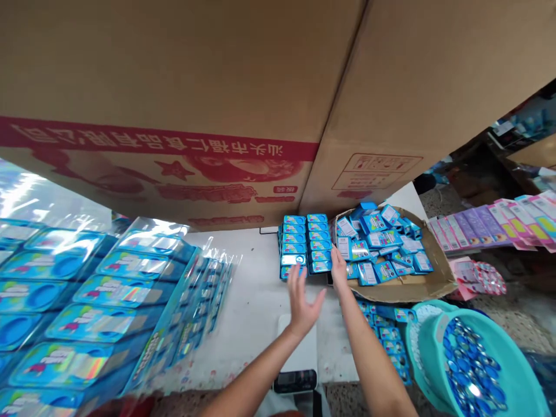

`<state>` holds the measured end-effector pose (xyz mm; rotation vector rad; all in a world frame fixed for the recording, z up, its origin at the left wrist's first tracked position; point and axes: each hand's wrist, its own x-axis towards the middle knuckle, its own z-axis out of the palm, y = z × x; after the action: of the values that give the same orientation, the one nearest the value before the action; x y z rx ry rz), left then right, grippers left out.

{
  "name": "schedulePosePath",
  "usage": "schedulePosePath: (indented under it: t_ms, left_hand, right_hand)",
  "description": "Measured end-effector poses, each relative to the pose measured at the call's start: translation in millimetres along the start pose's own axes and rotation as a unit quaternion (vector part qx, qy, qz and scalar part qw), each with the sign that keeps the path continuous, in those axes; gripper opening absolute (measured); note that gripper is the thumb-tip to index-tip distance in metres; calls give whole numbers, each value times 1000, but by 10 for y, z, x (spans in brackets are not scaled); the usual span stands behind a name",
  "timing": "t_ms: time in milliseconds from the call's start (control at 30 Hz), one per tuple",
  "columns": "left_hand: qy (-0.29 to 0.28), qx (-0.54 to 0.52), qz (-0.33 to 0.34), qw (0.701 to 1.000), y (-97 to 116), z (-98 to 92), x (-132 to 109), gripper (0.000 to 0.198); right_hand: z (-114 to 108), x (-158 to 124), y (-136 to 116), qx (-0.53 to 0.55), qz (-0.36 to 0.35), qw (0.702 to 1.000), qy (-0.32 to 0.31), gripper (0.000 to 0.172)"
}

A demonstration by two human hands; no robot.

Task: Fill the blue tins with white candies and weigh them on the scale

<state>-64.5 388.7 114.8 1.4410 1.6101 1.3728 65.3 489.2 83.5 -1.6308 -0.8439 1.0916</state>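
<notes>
Two columns of small blue packs lie side by side on the white table. My left hand is just in front of the left column, fingers spread and holding nothing. At the front right edge of the right column, my right hand reaches between it and a shallow cardboard tray of loose blue boxes. Its fingers are together against the end pack; whether they grip it is hard to tell. Below my left hand stands a white scale with a dark display.
Large cardboard cartons wall off the back. Clear-wrapped blue packs fill the left. Turquoise basins with blue pieces stand at the front right, near pink and purple boxes. More blue packs lie below the tray.
</notes>
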Motion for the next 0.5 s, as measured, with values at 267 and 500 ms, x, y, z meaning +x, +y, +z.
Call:
schedulePosePath:
  t_ms: [267,500]
  left_hand:
    - [62,-121,-360,923,-844,-516,474,60]
    - [49,-245,-519,818,-994,-254,1070,69]
  right_hand:
    - [59,-703,613,79,185,956,214,70]
    - [289,-321,707,225,256,923,180,63]
